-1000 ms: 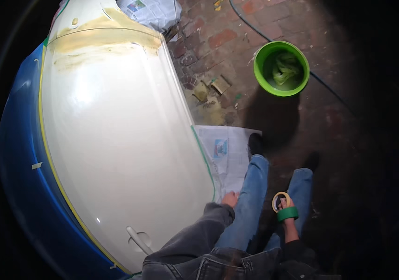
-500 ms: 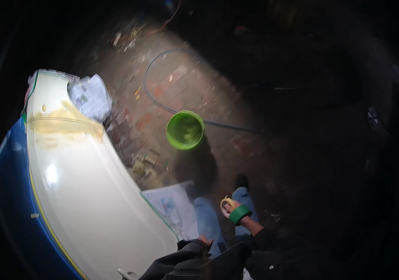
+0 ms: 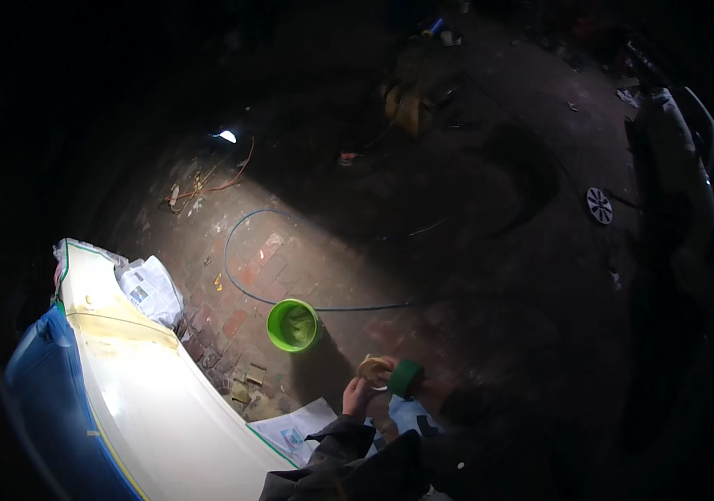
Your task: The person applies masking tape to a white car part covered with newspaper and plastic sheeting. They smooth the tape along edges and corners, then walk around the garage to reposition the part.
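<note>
My right hand (image 3: 387, 364) grips a roll of tan masking tape (image 3: 363, 368) in front of my body. A wide green tape roll (image 3: 407, 378) sits around my right wrist like a bracelet. My left hand (image 3: 355, 397) is raised to the tan roll, its fingertips closed at the roll's near left edge. Whether they pinch a loose tape end is too small to make out. Left of my hands runs a cream-white car panel (image 3: 156, 401), with a yellowish patch near its far end and green and yellow tape along its edges.
Blue masking (image 3: 52, 376) covers the panel's left side, and newspaper (image 3: 151, 290) hangs by its far end. A lime-green bucket (image 3: 294, 326) stands on the brick floor, a hose (image 3: 357, 309) curving behind it. Small blocks (image 3: 248, 380) lie nearby. A wheel cover (image 3: 599, 205) is far right.
My left hand has come up from beside my leg to the tape roll. The right hand has moved left and forward with the roll. The view has tilted up, showing more floor.
</note>
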